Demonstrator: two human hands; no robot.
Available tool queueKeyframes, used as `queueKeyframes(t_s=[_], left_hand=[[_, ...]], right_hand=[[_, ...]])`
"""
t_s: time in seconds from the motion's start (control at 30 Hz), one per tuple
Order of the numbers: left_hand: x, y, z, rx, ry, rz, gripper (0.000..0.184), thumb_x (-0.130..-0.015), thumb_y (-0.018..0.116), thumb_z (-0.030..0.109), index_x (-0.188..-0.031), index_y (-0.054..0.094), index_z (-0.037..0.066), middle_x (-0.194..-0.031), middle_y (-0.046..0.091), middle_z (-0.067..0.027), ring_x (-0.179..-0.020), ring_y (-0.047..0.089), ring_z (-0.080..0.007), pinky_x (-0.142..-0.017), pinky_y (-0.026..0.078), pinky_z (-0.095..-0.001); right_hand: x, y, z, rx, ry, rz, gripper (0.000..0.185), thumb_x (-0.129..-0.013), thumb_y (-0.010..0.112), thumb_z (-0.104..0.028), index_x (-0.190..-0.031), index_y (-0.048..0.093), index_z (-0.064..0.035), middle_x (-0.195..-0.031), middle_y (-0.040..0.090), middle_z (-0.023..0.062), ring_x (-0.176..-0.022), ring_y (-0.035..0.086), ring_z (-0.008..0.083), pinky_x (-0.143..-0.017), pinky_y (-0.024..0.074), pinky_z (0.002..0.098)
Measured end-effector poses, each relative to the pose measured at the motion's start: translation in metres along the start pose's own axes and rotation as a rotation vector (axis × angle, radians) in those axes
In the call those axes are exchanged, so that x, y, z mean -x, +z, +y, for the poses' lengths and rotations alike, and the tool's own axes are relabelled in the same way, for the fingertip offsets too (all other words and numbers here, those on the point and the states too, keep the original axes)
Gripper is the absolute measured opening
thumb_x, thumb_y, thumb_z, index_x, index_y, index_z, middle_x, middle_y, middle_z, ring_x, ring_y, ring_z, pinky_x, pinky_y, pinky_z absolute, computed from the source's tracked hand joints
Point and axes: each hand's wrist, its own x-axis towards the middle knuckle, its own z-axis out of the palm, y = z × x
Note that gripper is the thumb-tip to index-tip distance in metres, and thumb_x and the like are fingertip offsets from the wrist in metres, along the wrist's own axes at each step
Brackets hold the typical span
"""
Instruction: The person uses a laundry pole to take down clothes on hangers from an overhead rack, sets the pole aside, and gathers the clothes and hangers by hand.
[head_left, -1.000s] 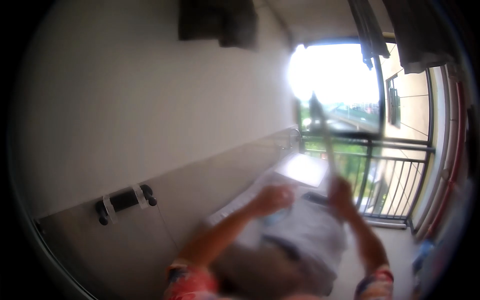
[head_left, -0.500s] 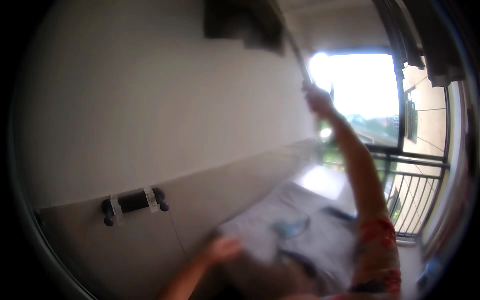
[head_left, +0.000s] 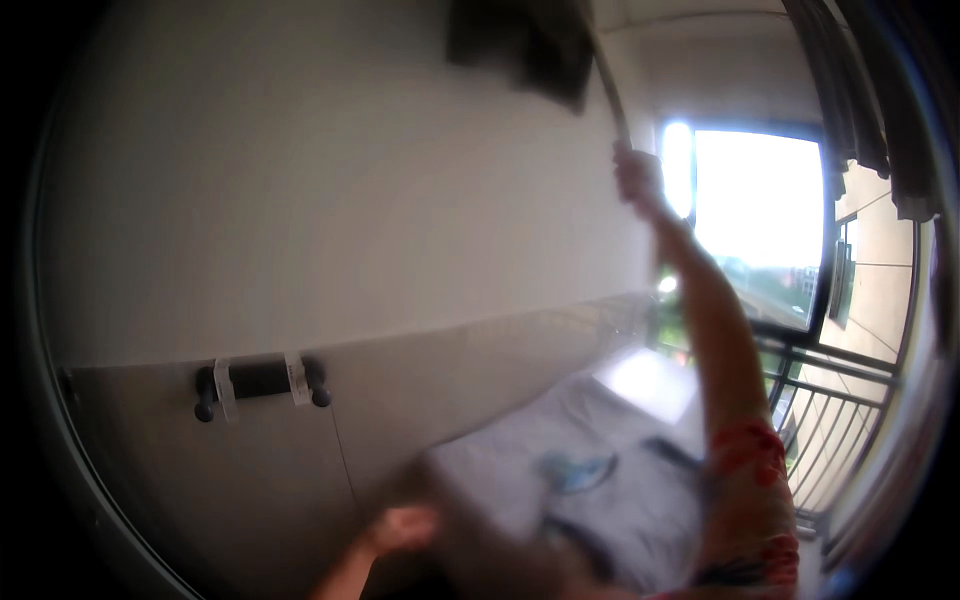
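Observation:
Raised toward the window, my right hand (head_left: 640,178) is closed round a thin pole (head_left: 612,95), which runs up out of view. By the top of the pole is a dark piece of cloth (head_left: 530,45), blurred; how it meets the pole is hard to see. Low in the view, my left hand (head_left: 403,526) hovers beside the edge of the grey sheet-covered surface (head_left: 500,430). Its fingers look curled in, with nothing visible in them, though the hand is somewhat blurred.
A dark roller-shaped fixture (head_left: 262,379) with white tape sits on the left wall. On the sheet lies a bluish object (head_left: 578,472), too blurred to name. Dark curtains (head_left: 850,110) hang at the right, beside a bright window (head_left: 760,200) and a railing (head_left: 830,410).
The view has shifted, so the window and the dark cloth appear farther right. My left hand has moved down and left in the view. My right hand still grips the pole.

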Motion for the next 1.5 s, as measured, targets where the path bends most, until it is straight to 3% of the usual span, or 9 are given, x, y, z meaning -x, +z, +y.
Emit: queueKeyframes(t_s=[0.33, 0.5, 0.6, 0.7, 0.93, 1.13, 1.3, 1.4, 1.5], left_hand=[[0.012, -0.029, -0.036, -0.003, -0.109, -0.011, 0.033, -0.077, 0.053, 0.014, -0.105, 0.047, 0.000, -0.084, 0.058, -0.0068, -0.062, 0.056, -0.0118, -0.050, 0.043, -0.0219], [0.019, -0.043, -0.042, 0.028, -0.132, -0.049, 0.032, -0.077, 0.053, 0.014, -0.104, 0.048, 0.000, -0.084, 0.058, -0.0069, -0.062, 0.056, -0.0117, -0.050, 0.043, -0.0219], [0.016, -0.052, -0.044, 0.014, -0.120, -0.095, 0.031, -0.076, 0.053, 0.014, -0.104, 0.048, -0.001, -0.083, 0.058, -0.0073, -0.061, 0.056, -0.0114, -0.050, 0.043, -0.0218], [0.006, -0.060, -0.039, 0.017, -0.129, -0.169, 0.031, -0.076, 0.053, 0.015, -0.103, 0.049, -0.001, -0.082, 0.058, -0.0077, -0.060, 0.055, -0.0110, -0.050, 0.043, -0.0215], [-0.031, -0.038, 0.002, 0.035, 0.004, -0.121, 0.033, -0.075, 0.054, 0.013, -0.104, 0.048, 0.000, -0.081, 0.058, -0.0076, -0.058, 0.055, -0.0116, -0.047, 0.043, -0.0220], [-0.076, -0.076, 0.028, 0.518, 0.422, 0.223, 0.057, -0.070, 0.061, 0.014, -0.118, 0.032, 0.004, -0.097, 0.053, -0.0084, -0.076, 0.055, -0.0168, -0.054, 0.048, -0.0275], [-0.025, 0.023, 0.110, 0.633, 0.404, -0.041, 0.039, -0.071, 0.060, 0.013, -0.106, 0.045, 0.005, -0.093, 0.054, -0.0057, -0.078, 0.054, -0.0173, -0.059, 0.047, -0.0276], [-0.001, 0.104, 0.103, 0.497, 0.136, -0.397, 0.031, -0.073, 0.057, 0.014, -0.102, 0.048, 0.005, -0.089, 0.055, -0.0051, -0.077, 0.054, -0.0174, -0.059, 0.046, -0.0268], [0.021, 0.171, 0.083, 0.272, -0.202, -0.800, 0.024, -0.075, 0.054, 0.014, -0.098, 0.051, 0.004, -0.085, 0.055, -0.0046, -0.075, 0.054, -0.0175, -0.059, 0.045, -0.0260]], right_hand=[[-0.010, 0.045, -0.021, 0.011, 0.014, 0.101, 0.024, -0.075, 0.052, -0.026, -0.063, 0.043, -0.0070, -0.047, 0.036, -0.0017, -0.033, 0.031, 0.0071, -0.031, 0.0251, 0.0222], [0.046, 0.063, 0.002, -0.113, -0.078, 0.091, 0.024, -0.075, 0.052, -0.025, -0.065, 0.046, -0.0042, -0.047, 0.040, 0.0012, -0.030, 0.035, 0.0091, -0.029, 0.0284, 0.0224], [0.116, 0.078, 0.021, 0.056, -0.089, 0.180, 0.024, -0.075, 0.054, -0.024, -0.065, 0.046, -0.0044, -0.046, 0.041, 0.0016, -0.031, 0.039, 0.0096, -0.029, 0.0293, 0.0213], [0.145, 0.062, 0.046, 0.096, 0.143, 0.043, 0.024, -0.076, 0.054, -0.023, -0.064, 0.044, -0.0052, -0.048, 0.041, 0.0024, -0.035, 0.041, 0.0109, -0.033, 0.0341, 0.0238], [0.160, 0.024, -0.034, -0.128, 0.326, -0.029, 0.021, -0.078, 0.052, -0.022, -0.066, 0.041, -0.0088, -0.050, 0.038, -0.0008, -0.036, 0.035, 0.0084, -0.034, 0.0312, 0.0228], [0.294, -0.006, -0.034, 0.247, 0.422, 0.139, 0.020, -0.078, 0.052, -0.020, -0.067, 0.043, -0.0058, -0.051, 0.037, -0.0019, -0.038, 0.035, 0.0048, -0.033, 0.0285, 0.0181], [0.405, -0.073, -0.046, 0.279, 0.489, 0.195, 0.017, -0.078, 0.053, -0.018, -0.069, 0.045, -0.0052, -0.050, 0.038, -0.0027, -0.038, 0.035, 0.0037, -0.033, 0.0286, 0.0168], [0.462, -0.106, -0.078, -0.085, 0.621, 0.369, 0.015, -0.078, 0.053, -0.015, -0.069, 0.046, -0.0058, -0.050, 0.039, -0.0030, -0.037, 0.035, 0.0032, -0.032, 0.0286, 0.0165], [0.510, -0.146, -0.118, 0.156, 0.591, 0.419, 0.014, -0.078, 0.054, -0.015, -0.070, 0.046, -0.0070, -0.048, 0.039, -0.0041, -0.035, 0.034, 0.0028, -0.030, 0.0286, 0.0164]])
